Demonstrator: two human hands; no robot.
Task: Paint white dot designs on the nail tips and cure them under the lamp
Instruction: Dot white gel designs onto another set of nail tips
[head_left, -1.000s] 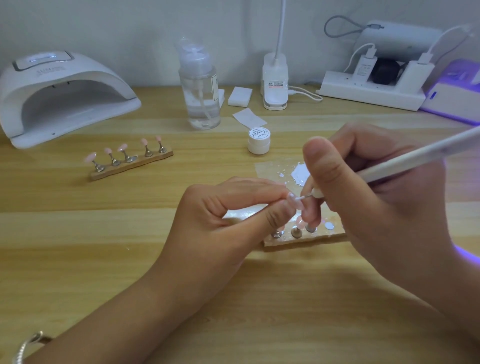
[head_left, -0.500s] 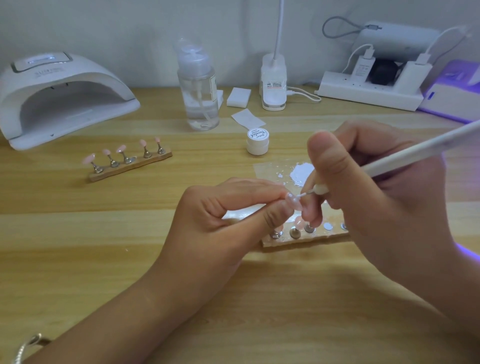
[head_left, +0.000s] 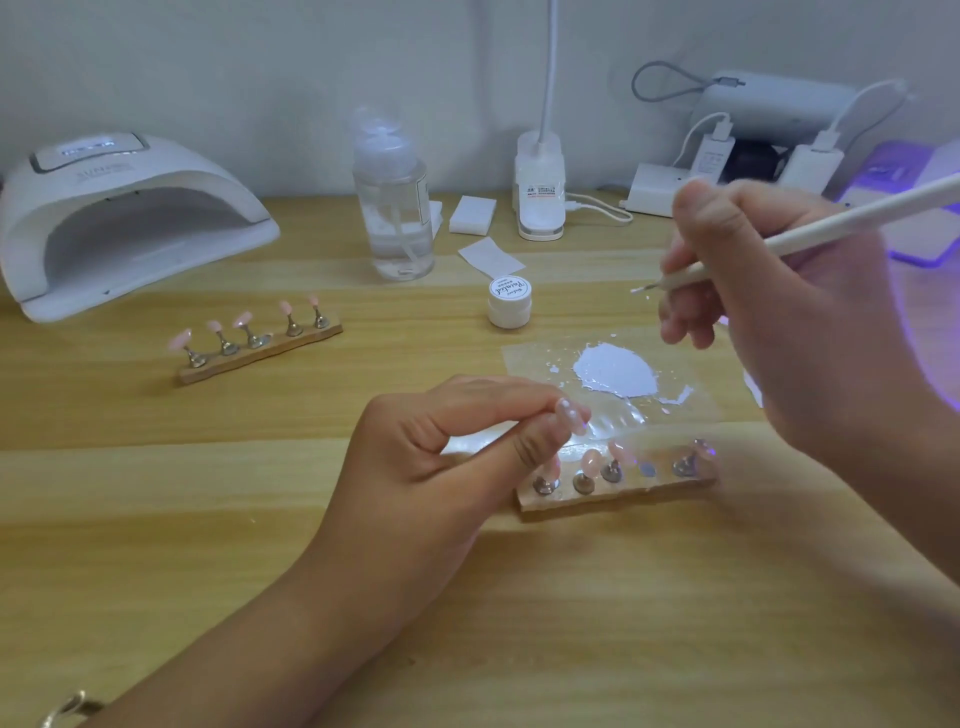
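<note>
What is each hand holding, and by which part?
Left hand pinches a pink nail tip by its near end, dotted end free. Right hand holds the white pen, grip low on the shaft near the point.

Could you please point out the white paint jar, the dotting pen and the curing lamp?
Small round white paint jar (head_left: 509, 289), head view, on its lid.
Slim white dotting pen (head_left: 857, 220), head view, on its mid-shaft.
White arched curing lamp (head_left: 156, 176), head view, on its dome.
</note>
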